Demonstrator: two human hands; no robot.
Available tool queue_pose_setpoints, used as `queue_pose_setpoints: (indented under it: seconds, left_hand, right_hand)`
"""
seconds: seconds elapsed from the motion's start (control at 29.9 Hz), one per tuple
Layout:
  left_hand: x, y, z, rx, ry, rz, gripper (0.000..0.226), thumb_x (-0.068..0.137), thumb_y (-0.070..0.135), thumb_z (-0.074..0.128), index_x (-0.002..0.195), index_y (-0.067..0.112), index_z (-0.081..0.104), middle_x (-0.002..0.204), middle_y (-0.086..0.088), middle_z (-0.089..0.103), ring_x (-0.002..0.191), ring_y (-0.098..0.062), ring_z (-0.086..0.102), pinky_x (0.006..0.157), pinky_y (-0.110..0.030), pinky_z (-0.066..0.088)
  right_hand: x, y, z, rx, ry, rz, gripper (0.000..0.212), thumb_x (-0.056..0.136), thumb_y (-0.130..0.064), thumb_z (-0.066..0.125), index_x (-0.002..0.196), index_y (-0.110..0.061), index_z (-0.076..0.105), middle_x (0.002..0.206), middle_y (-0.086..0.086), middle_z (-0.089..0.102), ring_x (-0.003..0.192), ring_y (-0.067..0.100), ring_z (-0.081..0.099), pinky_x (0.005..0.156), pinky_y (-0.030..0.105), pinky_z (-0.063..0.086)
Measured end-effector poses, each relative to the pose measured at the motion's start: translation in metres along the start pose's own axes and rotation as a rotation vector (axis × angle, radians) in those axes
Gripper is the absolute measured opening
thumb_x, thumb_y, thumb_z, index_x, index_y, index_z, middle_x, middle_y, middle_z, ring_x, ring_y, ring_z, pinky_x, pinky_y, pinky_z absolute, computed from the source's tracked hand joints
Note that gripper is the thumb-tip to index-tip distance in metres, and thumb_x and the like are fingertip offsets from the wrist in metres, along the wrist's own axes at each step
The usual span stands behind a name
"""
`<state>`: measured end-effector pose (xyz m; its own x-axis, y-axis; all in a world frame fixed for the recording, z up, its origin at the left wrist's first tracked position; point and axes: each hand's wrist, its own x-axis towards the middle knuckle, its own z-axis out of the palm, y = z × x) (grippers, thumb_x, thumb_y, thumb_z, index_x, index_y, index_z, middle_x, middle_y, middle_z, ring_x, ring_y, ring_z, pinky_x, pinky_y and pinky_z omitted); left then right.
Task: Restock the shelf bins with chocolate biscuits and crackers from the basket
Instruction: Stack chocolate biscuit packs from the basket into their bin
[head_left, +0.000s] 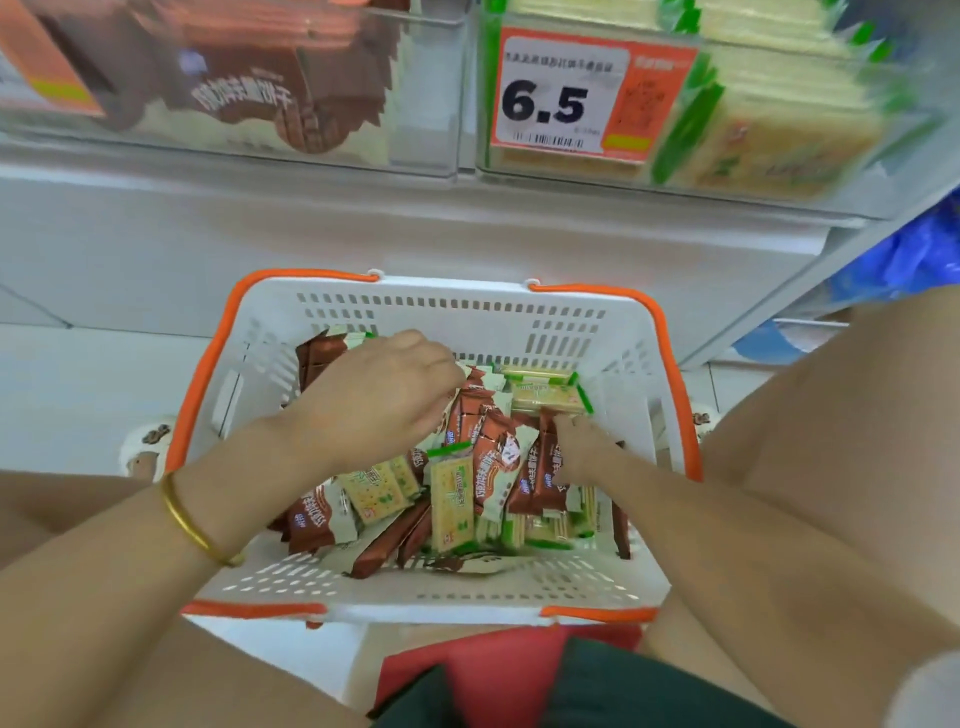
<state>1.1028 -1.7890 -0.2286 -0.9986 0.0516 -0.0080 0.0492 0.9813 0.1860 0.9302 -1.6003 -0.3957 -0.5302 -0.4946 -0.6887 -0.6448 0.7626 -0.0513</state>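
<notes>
The basket (447, 306), white with orange handles, sits on the floor (78, 384) in the middle of the frame, between the person's bare knees and just below the shelf (363, 228). It holds a loose heap of brown biscuits (483, 431) and green-edged crackers (452, 499), mixed and lying at all angles. The left hand (379, 395) hangs over the far left of the heap, knuckles up, its fingers curled down toward the packets; whether they pinch one I cannot tell, as the hand hides its own tips. A gold bangle (192, 525) rings that wrist. The right hand (582, 447) lies lower, at the right of the heap, its fingers pushed in beside a brown packet and partly buried, so I cannot tell whether they grip anything. At the upper left a clear bin (415, 150) holds blurred brown biscuit packets; beside it, at the upper right, a second bin (852, 202) holds stacked crackers, with a tag (571, 98) reading 6.5 on its front. The bins' front walls stand between the basket and the stock. A slipper (145, 441) shows on each side of the basket, a blue bag (909, 260) at the right edge, and something red (493, 665) under the basket's near rim.
</notes>
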Motion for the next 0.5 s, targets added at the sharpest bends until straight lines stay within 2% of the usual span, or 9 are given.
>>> queue_pose_setpoints:
  seconds: [0.1,0.23,0.33,0.4,0.47,0.5]
  left_hand:
    - [-0.001,-0.003,0.005,-0.012,-0.023,0.006,0.043,0.086,0.027,0.032,0.103,0.011,0.068,0.098,-0.003,0.068,0.086,-0.023,0.062,0.068,-0.04,0.055]
    - [-0.001,-0.005,0.006,-0.024,-0.045,0.005,0.043,0.085,0.027,0.031,0.101,0.011,0.068,0.097,-0.003,0.068,0.086,-0.024,0.061,0.066,-0.039,0.055]
    - [0.0,-0.006,0.007,-0.028,-0.039,0.013,0.043,0.085,0.027,0.032,0.1,0.01,0.068,0.096,-0.004,0.068,0.085,-0.025,0.062,0.066,-0.04,0.055]
    - [0.001,-0.005,0.008,-0.022,-0.021,0.032,0.043,0.085,0.027,0.032,0.099,0.01,0.069,0.095,-0.004,0.068,0.084,-0.025,0.062,0.066,-0.039,0.056]
    - [0.002,-0.003,0.007,-0.016,-0.001,0.053,0.039,0.085,0.026,0.037,0.1,0.01,0.068,0.095,-0.003,0.068,0.084,-0.024,0.063,0.067,-0.038,0.056]
    - [0.002,-0.002,0.008,-0.012,0.003,0.058,0.034,0.085,0.024,0.041,0.101,0.01,0.067,0.096,-0.004,0.068,0.084,-0.024,0.063,0.067,-0.038,0.055]
  right_hand:
    - [0.004,-0.004,0.007,-0.08,0.042,0.016,0.109,0.071,-0.029,0.081,0.15,-0.018,0.006,0.151,0.014,0.02,0.128,0.034,0.041,0.098,0.041,0.046]
    - [0.007,-0.003,0.01,-0.2,0.064,0.015,0.107,0.067,-0.037,0.083,0.147,-0.018,0.014,0.147,0.016,0.031,0.132,0.033,0.035,0.105,0.042,0.039]
    - [0.003,-0.004,0.005,-0.218,0.063,-0.017,0.089,0.069,-0.041,0.081,0.139,-0.02,0.029,0.141,0.014,0.035,0.13,0.031,0.035,0.103,0.043,0.04]
    - [-0.001,-0.007,-0.003,-0.273,0.071,-0.063,0.07,0.074,-0.04,0.078,0.13,-0.019,0.041,0.134,0.009,0.044,0.125,0.027,0.041,0.099,0.041,0.042]
    - [-0.005,-0.011,-0.017,-0.273,-0.003,-0.139,0.039,0.08,-0.034,0.073,0.107,-0.018,0.05,0.118,0.004,0.055,0.109,0.022,0.05,0.088,0.036,0.044]
    - [-0.009,-0.013,-0.026,-0.244,-0.072,-0.178,0.028,0.082,-0.029,0.072,0.092,-0.018,0.048,0.108,0.003,0.057,0.099,0.021,0.05,0.08,0.032,0.044]
